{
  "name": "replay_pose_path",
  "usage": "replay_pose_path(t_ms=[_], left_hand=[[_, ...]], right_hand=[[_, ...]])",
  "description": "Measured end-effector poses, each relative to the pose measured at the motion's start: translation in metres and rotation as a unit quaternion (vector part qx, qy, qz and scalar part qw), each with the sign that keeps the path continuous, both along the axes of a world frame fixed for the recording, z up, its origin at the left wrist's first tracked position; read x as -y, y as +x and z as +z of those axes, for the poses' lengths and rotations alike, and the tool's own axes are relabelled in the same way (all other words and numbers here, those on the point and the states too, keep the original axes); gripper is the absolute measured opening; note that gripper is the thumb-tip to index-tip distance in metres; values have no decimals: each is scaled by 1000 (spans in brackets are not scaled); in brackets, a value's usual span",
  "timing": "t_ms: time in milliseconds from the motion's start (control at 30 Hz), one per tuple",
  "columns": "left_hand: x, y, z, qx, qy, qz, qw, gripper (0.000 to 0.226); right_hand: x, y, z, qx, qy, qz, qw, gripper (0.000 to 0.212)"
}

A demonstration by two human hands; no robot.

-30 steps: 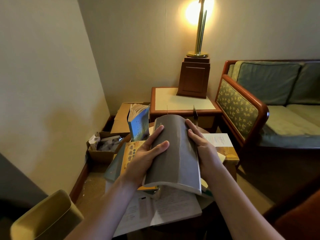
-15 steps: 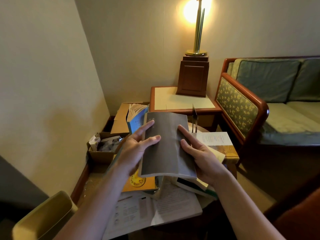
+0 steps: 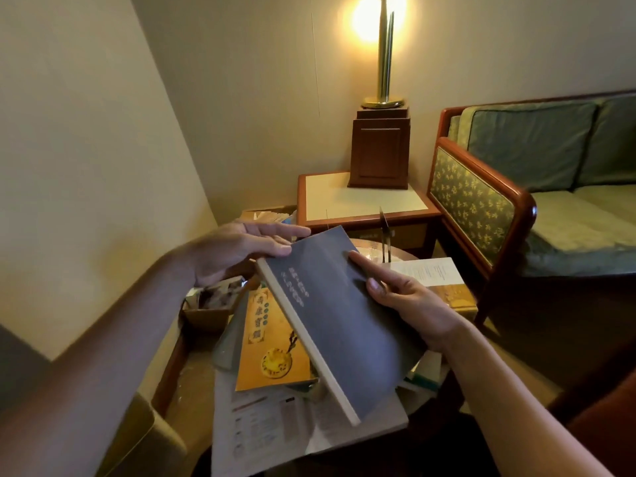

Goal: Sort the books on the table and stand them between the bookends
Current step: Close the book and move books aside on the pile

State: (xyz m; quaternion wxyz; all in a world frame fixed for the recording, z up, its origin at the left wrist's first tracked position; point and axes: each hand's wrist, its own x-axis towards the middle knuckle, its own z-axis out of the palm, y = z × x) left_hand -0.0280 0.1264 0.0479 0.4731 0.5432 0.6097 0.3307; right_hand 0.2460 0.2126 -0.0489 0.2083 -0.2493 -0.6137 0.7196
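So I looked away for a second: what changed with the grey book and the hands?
The grey book has been turned from flat in both hands to tilted, spine edge facing left. The right hand still holds it; the left hand has let go of its side and opened, fingertips just at the top corner. The yellow book and papers beneath stayed put.

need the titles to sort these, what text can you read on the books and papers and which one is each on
Grey book, held in the right hand: two lines of pale characters near the spine, too blurred to read.
Orange book: large characters in a framed panel, too blurred to quote.
Open booklet: print too small to read.
White sheet: a few blurred lines, unreadable.
Nothing here reads clearly.
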Motion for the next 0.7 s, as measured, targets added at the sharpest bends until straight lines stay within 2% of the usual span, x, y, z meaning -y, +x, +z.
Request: replay_pose_path(t_ms=[33,133,200,300,400,467,567,700], left_hand=[[-2,-1,3,-21,-38,-20,999,57],[-12,3,5,-50,-137,-66,987,34],[-17,7,5,-64,-183,-94,977,37],[-23,7,4,-82,-180,-77,977,37],[-29,3,0,-122,-148,-36,981,33],[-31,1,1,-155,-132,-16,979,31],[-34,-7,5,-233,-101,23,967,30],[-45,-18,14,-293,-64,97,949,27]], right_hand=[[0,0,0,5,7,9,1000,43],[-2,-7,-4,19,45,23,999,45],[-3,-13,-6,30,60,28,997,45],[-9,-22,-13,43,57,16,997,44],[-24,-32,-30,91,133,-47,986,50],[-35,-38,-47,139,217,-140,956,50],[-53,-40,-75,231,327,-241,884,48],[-71,-44,-103,422,446,-160,773,55]])
